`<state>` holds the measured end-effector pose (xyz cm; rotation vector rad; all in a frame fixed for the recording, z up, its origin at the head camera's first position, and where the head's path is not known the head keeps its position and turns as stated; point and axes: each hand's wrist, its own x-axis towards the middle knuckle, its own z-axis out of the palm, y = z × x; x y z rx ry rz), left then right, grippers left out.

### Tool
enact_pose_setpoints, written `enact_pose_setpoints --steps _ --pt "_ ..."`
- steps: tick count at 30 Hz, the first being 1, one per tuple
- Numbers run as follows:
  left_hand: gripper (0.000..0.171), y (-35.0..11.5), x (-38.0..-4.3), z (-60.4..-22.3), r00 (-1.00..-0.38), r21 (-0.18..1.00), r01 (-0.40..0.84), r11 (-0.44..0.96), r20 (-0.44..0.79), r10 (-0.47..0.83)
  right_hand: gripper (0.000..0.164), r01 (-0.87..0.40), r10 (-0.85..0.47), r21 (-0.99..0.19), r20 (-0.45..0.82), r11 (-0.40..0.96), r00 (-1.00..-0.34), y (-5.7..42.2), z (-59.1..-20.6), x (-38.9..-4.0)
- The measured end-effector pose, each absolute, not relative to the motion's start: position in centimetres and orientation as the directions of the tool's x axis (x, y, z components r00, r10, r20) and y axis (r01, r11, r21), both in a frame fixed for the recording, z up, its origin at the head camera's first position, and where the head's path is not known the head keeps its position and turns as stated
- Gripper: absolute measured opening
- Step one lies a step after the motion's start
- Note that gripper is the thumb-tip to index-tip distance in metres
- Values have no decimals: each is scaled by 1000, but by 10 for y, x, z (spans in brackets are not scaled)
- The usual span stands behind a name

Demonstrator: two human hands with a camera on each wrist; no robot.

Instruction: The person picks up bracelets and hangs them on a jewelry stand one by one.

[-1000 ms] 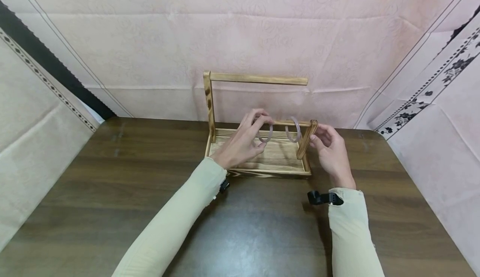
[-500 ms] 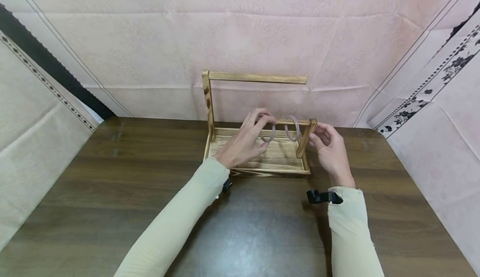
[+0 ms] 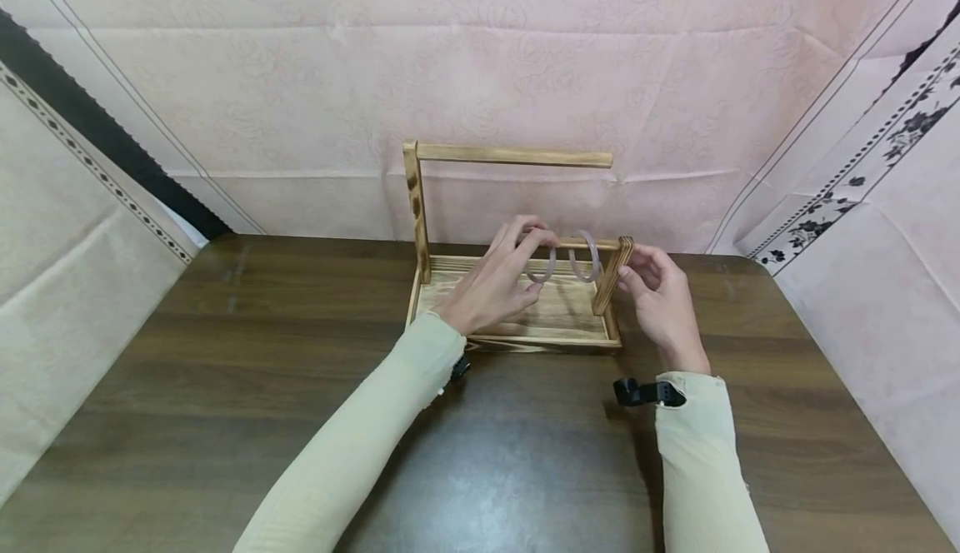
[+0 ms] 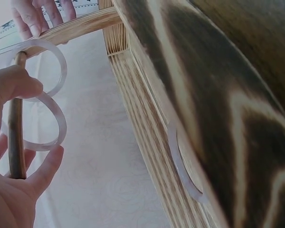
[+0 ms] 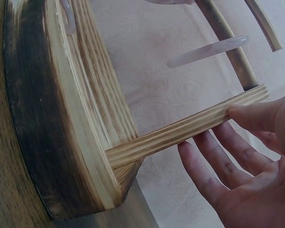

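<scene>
Two pale lilac bangles hang on the lower rod of a wooden display stand. My left hand pinches the left bangle between thumb and fingers, with the rod passing through its ring. Nearer the rod's right end hangs the other bangle, untouched. At the right side my right hand grips the stand's short upright post, thumb on one face and fingertips against the other. In the left wrist view, a third bangle lies in the stand's tray base, partly hidden by its rim.
The stand's tall post and upper rod rise behind the left hand. Its tray sits on the brown table, close to the back edge. A pale patterned cloth hangs behind the table.
My left hand has slid slightly to the right along the lower rod, bringing its bangle closer to the other one. The right hand stays at the post.
</scene>
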<state>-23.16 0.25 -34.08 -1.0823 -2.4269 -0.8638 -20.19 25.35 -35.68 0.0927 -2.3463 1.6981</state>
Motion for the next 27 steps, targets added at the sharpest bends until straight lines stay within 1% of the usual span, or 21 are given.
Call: enact_pose_setpoints --steps 15,27 --pt "60 5 -232 -343 -657 340 744 576 528 538 39 -188 92 -924 231 334 -969 254 -357 -203" --pt "60 6 -234 -344 -646 276 740 614 546 533 39 -183 92 -923 226 339 -970 254 -356 -201"
